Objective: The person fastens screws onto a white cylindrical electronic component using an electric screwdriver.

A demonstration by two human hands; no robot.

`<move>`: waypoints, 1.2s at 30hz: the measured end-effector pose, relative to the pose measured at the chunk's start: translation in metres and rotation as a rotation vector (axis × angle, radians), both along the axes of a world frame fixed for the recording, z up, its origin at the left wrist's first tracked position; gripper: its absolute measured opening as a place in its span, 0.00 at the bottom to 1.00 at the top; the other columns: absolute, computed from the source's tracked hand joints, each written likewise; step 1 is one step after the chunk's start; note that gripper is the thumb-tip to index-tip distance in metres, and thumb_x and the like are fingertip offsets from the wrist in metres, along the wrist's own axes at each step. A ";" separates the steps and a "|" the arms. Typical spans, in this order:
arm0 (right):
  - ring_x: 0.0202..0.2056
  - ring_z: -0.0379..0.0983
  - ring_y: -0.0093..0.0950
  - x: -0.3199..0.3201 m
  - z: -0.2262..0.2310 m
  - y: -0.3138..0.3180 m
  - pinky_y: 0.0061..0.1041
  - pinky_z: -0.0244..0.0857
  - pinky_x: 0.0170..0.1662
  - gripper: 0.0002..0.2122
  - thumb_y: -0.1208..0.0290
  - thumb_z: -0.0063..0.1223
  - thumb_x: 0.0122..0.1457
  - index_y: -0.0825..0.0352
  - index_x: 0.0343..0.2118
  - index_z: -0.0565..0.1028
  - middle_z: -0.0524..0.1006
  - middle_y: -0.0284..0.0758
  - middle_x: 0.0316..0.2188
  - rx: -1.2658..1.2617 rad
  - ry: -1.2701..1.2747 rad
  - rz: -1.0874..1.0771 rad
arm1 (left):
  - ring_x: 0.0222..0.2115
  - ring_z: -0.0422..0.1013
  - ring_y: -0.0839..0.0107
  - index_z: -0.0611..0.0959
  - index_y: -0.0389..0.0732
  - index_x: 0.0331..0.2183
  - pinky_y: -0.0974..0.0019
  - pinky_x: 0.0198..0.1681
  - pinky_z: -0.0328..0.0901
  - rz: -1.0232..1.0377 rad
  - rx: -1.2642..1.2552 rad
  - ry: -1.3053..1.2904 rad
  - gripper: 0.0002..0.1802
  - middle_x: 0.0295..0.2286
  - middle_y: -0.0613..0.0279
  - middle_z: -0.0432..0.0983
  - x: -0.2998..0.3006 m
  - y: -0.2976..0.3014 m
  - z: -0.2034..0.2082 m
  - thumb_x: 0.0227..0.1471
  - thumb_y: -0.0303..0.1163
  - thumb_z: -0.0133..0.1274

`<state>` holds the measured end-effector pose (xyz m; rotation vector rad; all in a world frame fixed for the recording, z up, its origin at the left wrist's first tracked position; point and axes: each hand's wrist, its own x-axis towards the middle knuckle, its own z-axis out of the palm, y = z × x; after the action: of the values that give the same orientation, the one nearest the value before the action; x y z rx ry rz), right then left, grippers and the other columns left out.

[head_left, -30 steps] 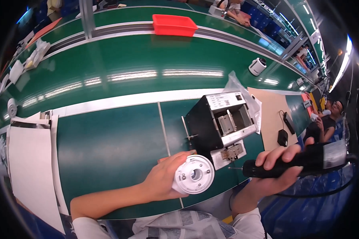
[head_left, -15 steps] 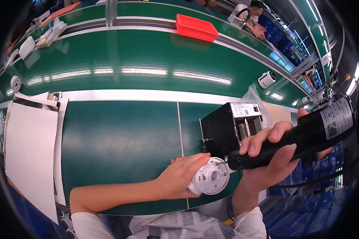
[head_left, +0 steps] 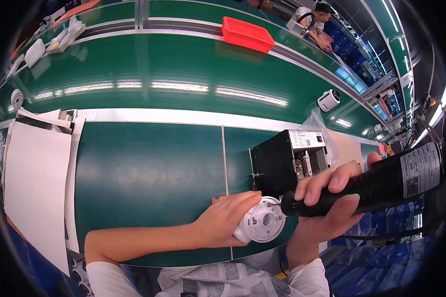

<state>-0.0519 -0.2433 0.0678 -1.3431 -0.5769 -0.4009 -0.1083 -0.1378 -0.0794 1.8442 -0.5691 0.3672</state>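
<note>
Smooth plastic housing (head_left: 257,223), matt plastic screwdriver (head_left: 377,186), glossy far worktop (head_left: 134,64)

L hand (head_left: 222,223) holds rnd wht part (head_left: 260,228), R hand (head_left: 332,218) blk screwdrvr (head_left: 374,189).

One left hand (head_left: 222,222) and one right hand (head_left: 329,220) up close, making two. Two white sleeves (head_left: 106,279). One round white part (head_left: 265,230), with one big hole (head_left: 268,219) in its middle. One black power screwdriver (head_left: 381,183), with one thin metal bit (head_left: 275,204) and one black cord (head_left: 381,236). One black box (head_left: 275,163), and one clear plastic bag (head_left: 314,121) beside it. One red bin (head_left: 248,45). One white and black thing (head_left: 327,101) lying past the box, and one white ring (head_left: 19,99) at the left. One other person (head_left: 312,20) easy to see, up near the top. Some white sheets (head_left: 34,183) in a pile, too close together to count.
</note>
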 end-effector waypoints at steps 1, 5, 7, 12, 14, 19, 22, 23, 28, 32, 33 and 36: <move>0.19 0.67 0.22 0.000 0.000 0.000 0.25 0.67 0.21 0.43 0.51 0.57 0.50 0.67 0.58 0.42 0.65 0.31 0.28 0.000 0.005 -0.009 | 0.51 0.60 0.50 0.54 0.39 0.56 0.54 0.52 0.57 0.002 -0.001 0.001 0.57 0.53 0.48 0.57 0.000 0.000 -0.001 0.24 0.31 0.68; 0.17 0.63 0.20 0.008 -0.007 -0.001 0.22 0.63 0.19 0.33 0.58 0.44 0.61 0.68 0.59 0.41 0.62 0.32 0.27 -0.046 -0.191 0.084 | 0.51 0.60 0.50 0.55 0.39 0.56 0.54 0.52 0.57 0.010 -0.009 -0.020 0.57 0.53 0.48 0.56 0.000 -0.002 -0.002 0.24 0.31 0.68; 0.17 0.63 0.20 0.008 -0.007 0.001 0.22 0.63 0.19 0.33 0.58 0.44 0.61 0.68 0.59 0.40 0.63 0.32 0.28 -0.047 -0.195 0.095 | 0.51 0.60 0.50 0.55 0.39 0.55 0.54 0.52 0.57 0.014 -0.009 -0.022 0.56 0.53 0.48 0.56 0.000 -0.002 -0.001 0.24 0.31 0.68; 0.18 0.66 0.22 0.005 0.004 0.003 0.24 0.67 0.21 0.45 0.52 0.59 0.49 0.68 0.59 0.40 0.65 0.31 0.26 0.016 0.034 0.075 | 0.52 0.59 0.50 0.55 0.39 0.55 0.54 0.52 0.58 0.008 -0.006 -0.014 0.56 0.53 0.48 0.56 0.001 -0.001 -0.001 0.24 0.31 0.68; 0.16 0.65 0.22 0.009 0.003 0.003 0.24 0.67 0.20 0.44 0.53 0.59 0.50 0.68 0.58 0.42 0.65 0.31 0.25 0.045 0.048 0.121 | 0.51 0.59 0.50 0.55 0.39 0.55 0.54 0.52 0.58 0.007 -0.001 -0.013 0.56 0.53 0.48 0.56 0.001 -0.001 0.000 0.24 0.31 0.68; 0.16 0.65 0.22 0.010 0.001 0.002 0.24 0.66 0.19 0.42 0.53 0.59 0.50 0.67 0.58 0.43 0.64 0.31 0.24 0.063 0.049 0.135 | 0.51 0.60 0.50 0.56 0.39 0.55 0.54 0.51 0.58 -0.001 -0.023 -0.033 0.54 0.52 0.48 0.57 0.002 0.000 0.000 0.25 0.31 0.67; 0.16 0.64 0.21 0.008 0.000 0.004 0.24 0.66 0.19 0.42 0.52 0.59 0.50 0.67 0.58 0.43 0.64 0.31 0.24 0.056 0.043 0.126 | 0.51 0.60 0.49 0.57 0.39 0.54 0.54 0.51 0.58 0.003 -0.032 -0.034 0.53 0.52 0.48 0.57 0.001 0.000 0.001 0.25 0.30 0.67; 0.15 0.64 0.21 0.008 0.000 0.004 0.24 0.66 0.19 0.43 0.52 0.58 0.50 0.67 0.58 0.43 0.64 0.31 0.24 0.048 0.048 0.109 | 0.51 0.61 0.49 0.57 0.39 0.54 0.54 0.50 0.59 0.007 -0.039 -0.040 0.53 0.52 0.47 0.57 0.001 -0.001 0.001 0.24 0.30 0.67; 0.16 0.64 0.21 0.010 0.000 0.005 0.24 0.66 0.19 0.44 0.50 0.57 0.50 0.67 0.58 0.41 0.64 0.30 0.24 0.019 0.056 0.089 | 0.50 0.61 0.49 0.57 0.39 0.54 0.54 0.50 0.59 0.017 -0.047 -0.054 0.53 0.51 0.47 0.58 0.001 0.000 0.001 0.24 0.29 0.66; 0.17 0.61 0.19 0.016 -0.008 0.003 0.21 0.61 0.16 0.33 0.58 0.44 0.61 0.69 0.59 0.40 0.62 0.31 0.27 -0.001 -0.136 0.229 | 0.50 0.61 0.49 0.57 0.39 0.54 0.54 0.50 0.59 0.013 -0.050 -0.046 0.54 0.51 0.47 0.58 0.001 0.001 0.001 0.23 0.29 0.67; 0.17 0.61 0.19 0.014 -0.006 0.003 0.21 0.61 0.16 0.33 0.58 0.44 0.61 0.69 0.59 0.40 0.62 0.31 0.27 0.000 -0.135 0.227 | 0.50 0.61 0.49 0.57 0.39 0.54 0.54 0.50 0.59 0.009 -0.052 -0.044 0.54 0.51 0.47 0.58 0.001 0.000 0.001 0.23 0.29 0.67; 0.16 0.64 0.21 0.005 -0.001 0.005 0.23 0.66 0.19 0.45 0.50 0.58 0.49 0.67 0.59 0.40 0.64 0.31 0.24 0.039 0.052 0.065 | 0.50 0.61 0.50 0.56 0.39 0.54 0.54 0.50 0.59 0.011 -0.052 -0.051 0.54 0.52 0.48 0.57 0.001 0.000 0.001 0.23 0.30 0.67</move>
<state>-0.0465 -0.2386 0.0667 -1.2903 -0.5647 -0.3218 -0.1068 -0.1382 -0.0780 1.7931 -0.5792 0.4332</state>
